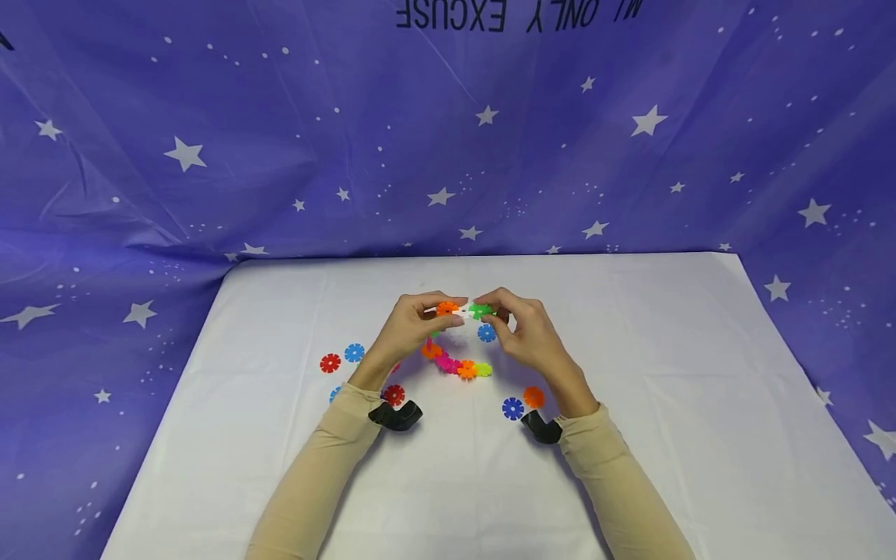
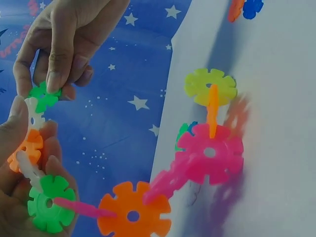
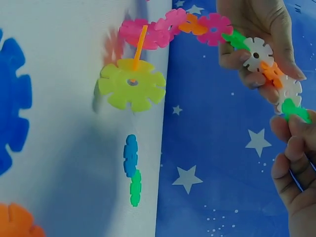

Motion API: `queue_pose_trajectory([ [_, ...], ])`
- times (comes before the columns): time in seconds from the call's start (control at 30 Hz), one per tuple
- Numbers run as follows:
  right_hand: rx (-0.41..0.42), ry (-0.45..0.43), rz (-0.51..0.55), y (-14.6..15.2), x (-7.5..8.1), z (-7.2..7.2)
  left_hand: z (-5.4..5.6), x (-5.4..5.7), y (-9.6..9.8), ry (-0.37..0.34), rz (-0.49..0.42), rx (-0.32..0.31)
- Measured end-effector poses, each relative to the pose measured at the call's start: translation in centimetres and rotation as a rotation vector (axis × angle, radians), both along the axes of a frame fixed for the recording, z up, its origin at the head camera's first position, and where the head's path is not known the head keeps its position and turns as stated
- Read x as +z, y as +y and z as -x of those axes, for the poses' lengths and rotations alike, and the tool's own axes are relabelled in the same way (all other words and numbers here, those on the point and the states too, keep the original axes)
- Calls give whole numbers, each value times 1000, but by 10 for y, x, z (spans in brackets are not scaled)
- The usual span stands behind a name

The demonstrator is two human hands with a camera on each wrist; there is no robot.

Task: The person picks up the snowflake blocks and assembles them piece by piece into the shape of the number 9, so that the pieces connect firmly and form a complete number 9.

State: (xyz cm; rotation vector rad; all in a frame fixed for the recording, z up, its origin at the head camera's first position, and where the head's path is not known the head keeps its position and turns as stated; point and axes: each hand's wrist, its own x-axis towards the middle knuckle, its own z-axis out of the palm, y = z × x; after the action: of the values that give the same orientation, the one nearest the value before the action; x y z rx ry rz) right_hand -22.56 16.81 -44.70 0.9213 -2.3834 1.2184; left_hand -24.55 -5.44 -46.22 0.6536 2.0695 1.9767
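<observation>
My left hand (image 1: 409,323) grips one end of a chain of slotted plastic flower discs, its thumb and fingers around an orange disc (image 2: 30,150) and a white disc (image 3: 290,91). My right hand (image 1: 525,330) pinches a green disc (image 2: 45,97) that meets the white one; how deep the slots engage cannot be made out. From the left hand the chain curves down through another green disc (image 2: 49,211), an orange disc (image 2: 123,202) and pink discs (image 2: 210,153) to a yellow disc (image 1: 484,370) at the far end, just over the table.
Loose discs lie on the white table (image 1: 700,389). Red (image 1: 330,363) and blue (image 1: 355,352) ones are left of the chain, a dark blue (image 1: 513,408) and an orange (image 1: 534,397) near the right wrist. Beyond the chain lies a light blue disc (image 1: 486,333). A purple star-patterned cloth (image 1: 392,155) hangs behind.
</observation>
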Motion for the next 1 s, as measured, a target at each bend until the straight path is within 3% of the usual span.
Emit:
queue_pose_trajectory([
  [0.2,-10,2,34,0,0,1,-2,-1,8,-13,20,11],
  [0.4,3,-4,67,3,3,2,-5,6,8,-30,93,19],
  [0.67,-12,-36,82,7,1,5,-5,11,3,46,158,-21],
  [0.9,-3,-30,82,8,0,7,-15,33,3,51,172,-7],
  [1.0,2,-17,76,8,1,8,-15,35,1,45,164,-2],
])
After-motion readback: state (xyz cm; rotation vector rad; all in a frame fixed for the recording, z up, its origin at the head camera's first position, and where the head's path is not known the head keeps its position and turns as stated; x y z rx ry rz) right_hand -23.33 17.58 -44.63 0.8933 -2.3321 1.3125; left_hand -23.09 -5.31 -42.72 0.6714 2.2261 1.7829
